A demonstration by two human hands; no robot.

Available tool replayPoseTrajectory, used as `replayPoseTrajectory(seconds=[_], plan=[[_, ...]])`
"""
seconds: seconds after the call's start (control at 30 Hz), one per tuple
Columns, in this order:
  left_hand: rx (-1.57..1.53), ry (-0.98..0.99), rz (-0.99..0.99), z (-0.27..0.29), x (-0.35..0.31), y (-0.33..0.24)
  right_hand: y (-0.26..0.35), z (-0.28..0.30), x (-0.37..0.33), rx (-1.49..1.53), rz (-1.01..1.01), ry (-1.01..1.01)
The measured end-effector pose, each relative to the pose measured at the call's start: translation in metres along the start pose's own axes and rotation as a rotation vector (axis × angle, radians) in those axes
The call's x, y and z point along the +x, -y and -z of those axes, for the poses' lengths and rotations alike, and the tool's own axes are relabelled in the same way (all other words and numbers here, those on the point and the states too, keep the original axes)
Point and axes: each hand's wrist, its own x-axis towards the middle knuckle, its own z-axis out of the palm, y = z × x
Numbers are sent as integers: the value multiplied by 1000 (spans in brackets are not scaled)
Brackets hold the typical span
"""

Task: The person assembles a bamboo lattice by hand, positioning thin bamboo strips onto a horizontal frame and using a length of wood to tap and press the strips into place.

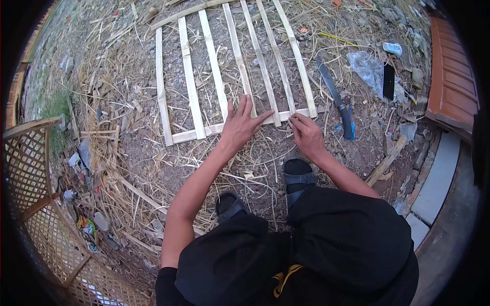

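On the ground before me lies a flat frame of pale wooden or bamboo strips, several upright slats (pixel 191 84) across a near crossbar (pixel 184 136) and a far crossbar (pixel 191 11). My left hand (pixel 239 124) rests open on the near crossbar, fingers spread and pointing away, thumb stretched right toward a slat's lower end (pixel 277 121). My right hand (pixel 308 135) is closed, its thumb and fingertips pinched at the lower end of the second slat from the right (pixel 284 76). The fingers hide exactly how they grip that end.
A large knife (pixel 333 87) with a dark handle lies right of the frame. Beyond it are a clear plastic bag (pixel 366 69), a dark phone-like slab (pixel 389 81) and a white cup (pixel 392 48). Lattice panels (pixel 48 214) stand at left; shavings litter the soil.
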Motion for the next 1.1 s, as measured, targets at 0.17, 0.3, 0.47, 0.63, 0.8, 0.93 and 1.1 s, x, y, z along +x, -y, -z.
replayPoseTrajectory(seconds=[0.17, 0.3, 0.47, 0.63, 0.8, 0.93, 1.1], plan=[[-58, -6, 4, -3, -2, 5, -1, 2, 6, 5, 39, -5], [-60, -62, 14, -13, -6, 12, 10, 6, 12, -74, 71, 21], [-77, -126, 5, -14, -5, 12, 36, 8, 19, -207, 192, 32], [-194, -96, 41, -12, -6, 15, 36, -18, 13, -279, 310, 386], [-205, -112, 13, -3, -6, 14, 32, -25, 6, -278, 279, 393], [-271, -154, -5, 0, -9, 19, 39, -22, 9, -348, 295, 433], [-255, -174, -59, 0, -16, 29, 39, -25, 10, -328, 295, 445]])
